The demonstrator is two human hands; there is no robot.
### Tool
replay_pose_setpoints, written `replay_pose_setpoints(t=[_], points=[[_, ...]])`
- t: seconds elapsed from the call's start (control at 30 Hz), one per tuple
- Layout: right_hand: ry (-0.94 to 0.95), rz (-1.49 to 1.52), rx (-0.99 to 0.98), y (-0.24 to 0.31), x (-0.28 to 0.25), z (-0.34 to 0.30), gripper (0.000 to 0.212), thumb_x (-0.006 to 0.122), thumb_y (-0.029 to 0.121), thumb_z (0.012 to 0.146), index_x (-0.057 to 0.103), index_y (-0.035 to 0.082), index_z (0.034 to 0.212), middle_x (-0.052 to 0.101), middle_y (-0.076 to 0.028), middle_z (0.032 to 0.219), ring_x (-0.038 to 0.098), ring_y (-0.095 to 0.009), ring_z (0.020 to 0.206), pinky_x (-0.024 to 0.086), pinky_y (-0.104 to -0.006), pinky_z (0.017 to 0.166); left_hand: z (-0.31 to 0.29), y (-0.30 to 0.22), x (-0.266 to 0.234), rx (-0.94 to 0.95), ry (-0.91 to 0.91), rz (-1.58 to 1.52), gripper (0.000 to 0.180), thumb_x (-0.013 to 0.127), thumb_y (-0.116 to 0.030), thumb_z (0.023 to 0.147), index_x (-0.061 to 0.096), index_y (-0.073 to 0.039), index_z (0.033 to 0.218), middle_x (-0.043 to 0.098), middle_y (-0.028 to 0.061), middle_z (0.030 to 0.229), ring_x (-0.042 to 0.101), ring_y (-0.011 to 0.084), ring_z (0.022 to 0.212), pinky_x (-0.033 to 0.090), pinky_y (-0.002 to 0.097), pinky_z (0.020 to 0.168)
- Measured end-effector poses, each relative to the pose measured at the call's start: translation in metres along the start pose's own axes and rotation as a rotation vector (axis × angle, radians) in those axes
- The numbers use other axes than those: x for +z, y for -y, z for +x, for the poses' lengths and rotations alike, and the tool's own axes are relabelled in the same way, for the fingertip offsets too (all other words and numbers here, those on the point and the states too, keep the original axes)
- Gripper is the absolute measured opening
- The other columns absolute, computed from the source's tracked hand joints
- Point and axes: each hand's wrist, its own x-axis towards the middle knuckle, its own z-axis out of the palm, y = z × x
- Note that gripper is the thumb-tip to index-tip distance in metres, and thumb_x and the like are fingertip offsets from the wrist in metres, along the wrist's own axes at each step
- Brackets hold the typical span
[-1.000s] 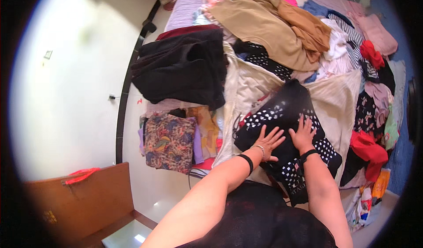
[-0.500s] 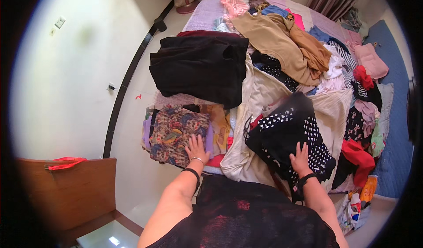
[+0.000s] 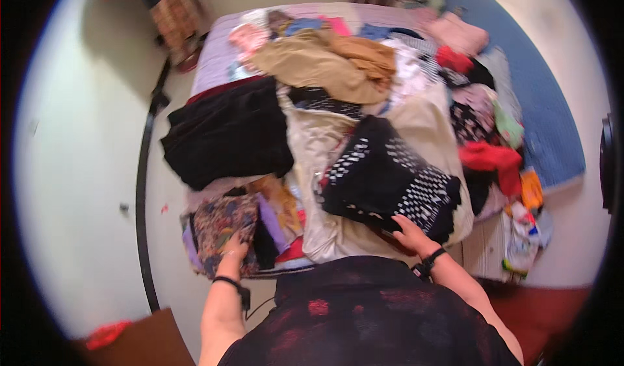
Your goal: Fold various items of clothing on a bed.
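My left hand (image 3: 235, 248) grips a folded patterned garment (image 3: 224, 220) on a small pile at the bed's near left corner; its fingers are partly blurred. Black cloth (image 3: 264, 246) and purple cloth (image 3: 273, 220) show beside the patterned piece. At the near edge of a folded black garment with white spots (image 3: 370, 181), my right hand (image 3: 415, 236) is closed on the fabric, some fingers hidden by it. That garment lies over a cream cloth (image 3: 318, 236).
A stack of folded black clothes (image 3: 231, 132) lies beyond the small pile. Tan clothing (image 3: 312, 64) and a heap of mixed clothes cover the bed's far and right parts. A blue mat (image 3: 546, 132) borders the right side. Plastic packages (image 3: 523, 236) sit at the lower right.
My view has swung right and tilted. The left hand has gone from lying flat to gripping the patterned garment, which uncovers black cloth. My right hand has moved to the spotted garment's near edge.
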Motion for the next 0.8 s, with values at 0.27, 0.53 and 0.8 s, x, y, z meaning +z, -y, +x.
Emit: replay_pose_setpoints(t=[0.27, 0.53, 0.8], points=[[0.096, 0.284, 0.254, -0.019, 0.014, -0.054, 0.043, 0.053, 0.021, 0.082, 0.050, 0.002, 0.120, 0.061, -0.018, 0.107, 0.058, -0.028, 0.100, 0.045, -0.0339, 0.088, 0.000, -0.009, 0.045, 0.045, -0.101, -0.107, 0.078, 0.069, -0.039, 0.071, 0.039, 0.008, 0.127, 0.046, 0.0282, 0.124, 0.044, 0.0401, 0.116, 0.033, 0.0417, 0.101], [0.160, 0.200, 0.449, -0.043, 0.034, -0.113, 0.044, 0.054, 0.023, 0.081, 0.051, 0.001, 0.120, 0.059, -0.020, 0.111, 0.057, -0.031, 0.103, 0.044, -0.0365, 0.089, 0.014, -0.042, 0.060, -0.122, -0.229, 0.111, 0.091, 0.070, -0.029, 0.067, 0.020, 0.005, 0.135, 0.033, 0.0308, 0.132, 0.036, 0.0413, 0.122, 0.034, 0.0415, 0.101], [0.117, 0.304, 0.501, -0.053, 0.044, -0.138, 0.045, 0.054, 0.025, 0.083, 0.049, 0.003, 0.122, 0.058, -0.019, 0.113, 0.056, -0.031, 0.105, 0.043, -0.0371, 0.091, 0.009, -0.054, 0.039, -0.219, -0.090, 0.309, 0.097, 0.076, -0.023, 0.064, 0.016, -0.002, 0.139, 0.043, 0.0273, 0.126, 0.046, 0.0390, 0.116, 0.042, 0.0398, 0.094]])
